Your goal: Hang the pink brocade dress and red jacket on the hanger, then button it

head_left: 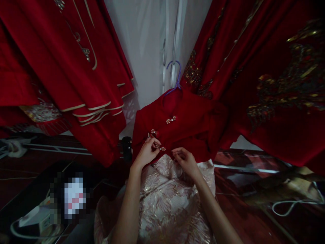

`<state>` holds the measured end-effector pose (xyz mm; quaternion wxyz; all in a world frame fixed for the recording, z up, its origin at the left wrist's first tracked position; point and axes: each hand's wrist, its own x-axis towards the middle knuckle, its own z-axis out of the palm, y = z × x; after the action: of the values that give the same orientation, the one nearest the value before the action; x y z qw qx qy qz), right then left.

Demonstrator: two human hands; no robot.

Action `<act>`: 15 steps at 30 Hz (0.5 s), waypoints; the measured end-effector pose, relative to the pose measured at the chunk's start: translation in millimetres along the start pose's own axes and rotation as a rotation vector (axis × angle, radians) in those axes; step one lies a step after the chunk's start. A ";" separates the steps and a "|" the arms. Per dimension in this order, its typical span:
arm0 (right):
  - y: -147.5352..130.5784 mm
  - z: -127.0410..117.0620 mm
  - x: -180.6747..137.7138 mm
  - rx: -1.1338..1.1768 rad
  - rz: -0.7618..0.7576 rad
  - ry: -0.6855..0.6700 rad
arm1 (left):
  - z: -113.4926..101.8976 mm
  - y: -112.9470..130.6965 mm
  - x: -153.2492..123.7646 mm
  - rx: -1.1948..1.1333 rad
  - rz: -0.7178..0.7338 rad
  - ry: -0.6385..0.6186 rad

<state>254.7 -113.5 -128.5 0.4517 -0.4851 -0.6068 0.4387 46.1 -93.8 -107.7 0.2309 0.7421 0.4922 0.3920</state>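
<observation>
A red garment (193,125) with a round neckline hangs from a purple hanger (175,84), its lower part reaching my lap. Jewelled flower fasteners with pearl-like centres are fixed to its front, one fastener (171,119) below the neck and others lower on the left. My left hand (148,152) is closed at the lowest jewelled fastener (161,148), thumb and fingers pinching there. Just right of it, my right hand (185,160) has its thumb and forefinger pressed together at the garment's lower edge; anything between them is too small to make out. Shiny pale brocade cloth (175,203) covers my lap.
Red garments with pale piping (93,91) hang at the left. At the right hangs a red garment with gold beaded embroidery (286,88). Behind is a pale wall (144,44). A white power strip (38,217) with cords lies low left; a white cable (286,205) loops low right.
</observation>
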 end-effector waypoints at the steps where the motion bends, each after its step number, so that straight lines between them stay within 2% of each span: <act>1: -0.4 6.4 -1.1 -0.012 -0.044 -0.007 | 1.0 2.2 0.6 0.035 0.007 0.027; 4: -0.9 26.0 -6.4 0.010 -0.170 0.005 | 3.8 0.7 -0.7 0.133 0.005 0.031; 6: 0.2 35.2 -9.2 0.059 -0.196 -0.004 | 5.7 -3.6 -1.5 0.142 0.003 0.002; 11: 6.8 40.8 -6.3 0.200 -0.146 -0.002 | 8.6 -8.8 1.8 0.055 -0.003 -0.059; 15: 10.9 42.0 -3.0 0.264 -0.086 0.007 | 7.3 -5.8 3.3 -0.053 -0.102 -0.071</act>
<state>216.3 -118.8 -148.1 0.5322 -0.3962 -0.5625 0.4933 49.5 -88.1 -115.1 0.2872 0.7231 0.5105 0.3661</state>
